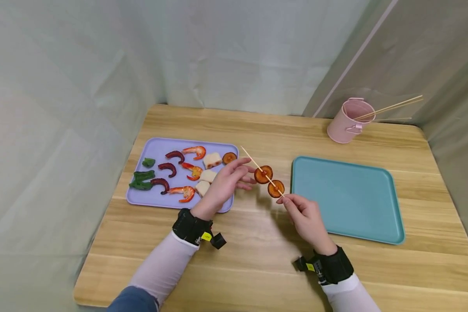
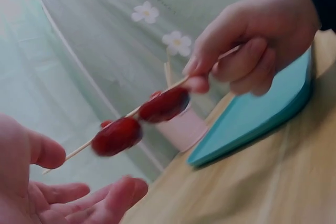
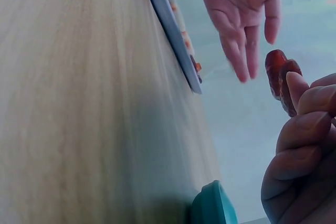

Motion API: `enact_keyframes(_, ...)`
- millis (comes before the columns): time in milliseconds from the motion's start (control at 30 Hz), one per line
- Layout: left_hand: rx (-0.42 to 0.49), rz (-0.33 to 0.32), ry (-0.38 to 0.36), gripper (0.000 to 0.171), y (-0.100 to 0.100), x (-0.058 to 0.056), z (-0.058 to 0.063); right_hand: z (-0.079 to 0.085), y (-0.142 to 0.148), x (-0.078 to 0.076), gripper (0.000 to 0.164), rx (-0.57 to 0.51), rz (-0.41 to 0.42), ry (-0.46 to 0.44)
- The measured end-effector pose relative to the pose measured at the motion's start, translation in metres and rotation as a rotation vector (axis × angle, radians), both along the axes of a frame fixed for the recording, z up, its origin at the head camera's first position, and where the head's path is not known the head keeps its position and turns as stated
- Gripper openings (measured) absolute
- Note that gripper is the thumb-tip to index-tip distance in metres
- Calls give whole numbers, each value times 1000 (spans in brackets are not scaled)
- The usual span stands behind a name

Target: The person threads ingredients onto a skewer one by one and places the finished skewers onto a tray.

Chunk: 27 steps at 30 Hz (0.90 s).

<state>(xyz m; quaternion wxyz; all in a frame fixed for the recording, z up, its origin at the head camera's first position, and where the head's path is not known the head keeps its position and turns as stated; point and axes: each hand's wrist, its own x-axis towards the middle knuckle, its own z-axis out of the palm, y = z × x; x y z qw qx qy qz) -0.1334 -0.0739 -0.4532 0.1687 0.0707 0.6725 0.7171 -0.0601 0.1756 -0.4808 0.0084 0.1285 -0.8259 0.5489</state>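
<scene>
My right hand [image 1: 305,216] pinches the lower end of a thin wooden skewer [image 1: 249,155], held aslant above the table between two trays. Two round, glossy orange-brown food slices [image 1: 263,174] are threaded on it, one close to the right fingertips. My left hand [image 1: 229,182] is beside the skewer's upper part with its fingers loosely extended and apart. In the left wrist view the skewer's pointed tip [image 2: 48,172] passes by the left thumb, with the fingers below. A similar round slice [image 1: 229,158] lies at the purple tray's back right corner.
The purple tray [image 1: 179,141] at left bears green pepper pieces [image 1: 142,180], dark curled tentacles [image 1: 167,169], shrimp [image 1: 185,193] and pale blocks [image 1: 212,160]. A teal tray [image 1: 351,199] lies at right. Behind it stands a pink bucket [image 1: 344,125] with several skewers. Curtains hang around the table.
</scene>
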Motion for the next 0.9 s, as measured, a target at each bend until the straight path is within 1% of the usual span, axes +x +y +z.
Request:
enact_keyframes(67,-116,9,98,40,-8,-5,2,1,0,-1,18,-6,-7,10)
enact_keyframes(100,-195,28,152,38,-12,-8,3,1,1,-1,19,-12,-9,19)
enact_keyframes(200,-432,123,299,34,-26,-16,4,2,1,-2,19,-24,-7,44)
enact_keyframes(267,-561,179,356,33,-34,-22,2,2,1,-1,19,-34,-5,46)
enact_keyframes(333,-683,212,403,34,-40,-28,1,3,1,-1,19,-37,-3,34)
enact_keyframes(433,-834,205,466,34,-44,-36,-4,1,3,0,19,-36,-5,19)
enact_keyframes(567,-983,178,542,32,-41,-44,-11,-3,4,-1,18,-30,-4,15)
enact_keyframes(700,-1113,147,610,30,-35,-50,-15,-4,3,-1,19,-26,-2,17)
enact_keyframes(800,-1188,116,652,26,-31,-53,-16,-3,2,0,19,-26,1,23)
enact_keyframes(900,-1239,98,657,23,-29,-54,-17,-3,2,0,19,-30,6,20)
